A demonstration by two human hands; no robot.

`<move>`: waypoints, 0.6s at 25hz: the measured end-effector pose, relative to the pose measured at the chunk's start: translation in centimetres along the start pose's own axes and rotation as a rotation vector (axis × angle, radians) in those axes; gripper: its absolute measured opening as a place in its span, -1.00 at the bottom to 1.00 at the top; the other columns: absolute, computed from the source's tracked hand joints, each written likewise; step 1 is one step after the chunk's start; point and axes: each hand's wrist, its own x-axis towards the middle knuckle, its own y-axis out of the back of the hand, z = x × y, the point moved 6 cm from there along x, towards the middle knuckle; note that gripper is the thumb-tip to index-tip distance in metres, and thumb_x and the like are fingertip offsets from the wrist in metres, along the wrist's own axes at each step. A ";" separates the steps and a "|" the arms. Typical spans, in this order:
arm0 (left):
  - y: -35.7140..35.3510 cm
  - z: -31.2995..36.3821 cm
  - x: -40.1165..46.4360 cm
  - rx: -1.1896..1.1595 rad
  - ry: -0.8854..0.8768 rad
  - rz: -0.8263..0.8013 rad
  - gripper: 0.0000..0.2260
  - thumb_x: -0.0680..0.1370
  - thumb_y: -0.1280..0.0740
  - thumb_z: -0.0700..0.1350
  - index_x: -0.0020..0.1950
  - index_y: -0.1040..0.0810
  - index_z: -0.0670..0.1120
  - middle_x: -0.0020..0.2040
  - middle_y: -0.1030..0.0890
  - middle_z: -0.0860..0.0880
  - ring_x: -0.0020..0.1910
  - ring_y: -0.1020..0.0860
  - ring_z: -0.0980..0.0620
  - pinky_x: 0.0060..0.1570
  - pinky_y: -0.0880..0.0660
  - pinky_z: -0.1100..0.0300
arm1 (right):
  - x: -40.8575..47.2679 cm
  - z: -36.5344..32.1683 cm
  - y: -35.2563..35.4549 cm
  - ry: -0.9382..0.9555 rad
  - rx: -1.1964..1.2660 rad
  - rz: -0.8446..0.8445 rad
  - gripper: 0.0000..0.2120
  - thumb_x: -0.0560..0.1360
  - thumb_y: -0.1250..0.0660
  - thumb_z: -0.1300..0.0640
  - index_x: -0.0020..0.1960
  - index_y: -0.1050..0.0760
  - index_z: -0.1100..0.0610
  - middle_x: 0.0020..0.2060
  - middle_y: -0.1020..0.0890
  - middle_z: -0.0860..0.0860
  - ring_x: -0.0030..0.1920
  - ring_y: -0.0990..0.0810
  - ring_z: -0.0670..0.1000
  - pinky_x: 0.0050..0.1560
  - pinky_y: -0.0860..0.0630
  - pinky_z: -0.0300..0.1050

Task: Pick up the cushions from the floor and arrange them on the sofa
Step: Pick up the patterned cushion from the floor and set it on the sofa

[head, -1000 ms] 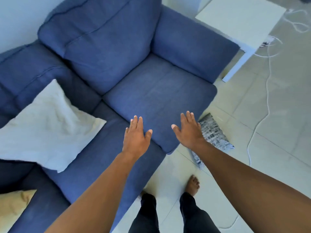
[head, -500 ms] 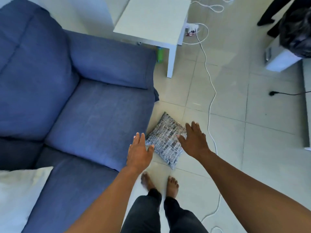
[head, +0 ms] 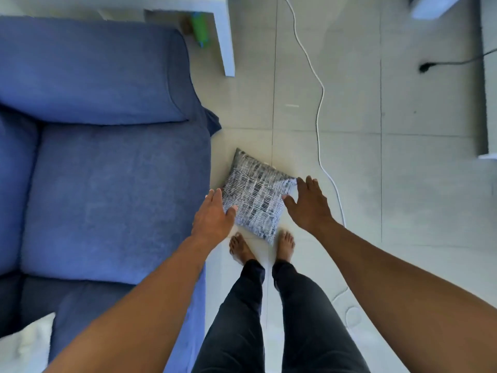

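A black-and-white patterned cushion (head: 255,195) lies on the tiled floor right beside the front edge of the blue sofa (head: 113,200), just ahead of my bare feet. My left hand (head: 213,218) hovers at the cushion's left edge, fingers spread, holding nothing. My right hand (head: 308,204) is spread at the cushion's right corner, also holding nothing. Whether either hand touches the cushion is unclear. A white cushion (head: 27,345) shows at the bottom left corner on the sofa seat.
A white side table (head: 226,36) stands past the sofa's armrest, with a green object (head: 199,29) under it. A white cable (head: 320,109) runs across the floor right of the cushion. A black plug and cord (head: 430,66) lie at the far right near white furniture (head: 484,103).
The view has swung from the sofa seat down to the floor. Both hands have moved down and right to either side of the patterned cushion.
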 end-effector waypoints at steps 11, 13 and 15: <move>-15.0 -6.4 24.9 0.013 0.190 -0.056 -0.38 0.72 -0.24 0.09 0.68 -0.22 -0.21 0.67 -0.32 -0.25 0.62 -0.32 -0.25 0.55 -0.30 -0.10 | 22.3 9.6 -19.6 -0.092 0.120 -0.151 -0.29 0.72 -0.19 -0.13 0.70 -0.07 0.25 0.71 -0.10 0.23 0.72 -0.04 0.19 0.68 -0.09 0.14; -18.1 -8.2 29.5 -0.016 0.240 -0.032 -0.41 0.70 -0.25 0.12 0.60 -0.33 -0.24 0.57 -0.45 -0.29 0.52 -0.44 -0.30 0.45 -0.40 -0.10 | 26.0 12.0 -23.8 -0.134 0.160 -0.155 -0.27 0.72 -0.20 -0.13 0.69 -0.09 0.29 0.69 -0.16 0.27 0.70 -0.12 0.21 0.67 -0.10 0.06; -20.0 -9.4 33.7 -0.046 0.262 0.019 -0.40 0.69 -0.27 0.17 0.56 -0.38 -0.24 0.53 -0.50 -0.29 0.47 -0.49 -0.31 0.39 -0.43 -0.07 | 29.2 14.0 -26.8 -0.189 0.227 -0.125 -0.24 0.71 -0.21 -0.18 0.68 -0.12 0.32 0.67 -0.24 0.28 0.68 -0.20 0.23 0.65 -0.12 0.03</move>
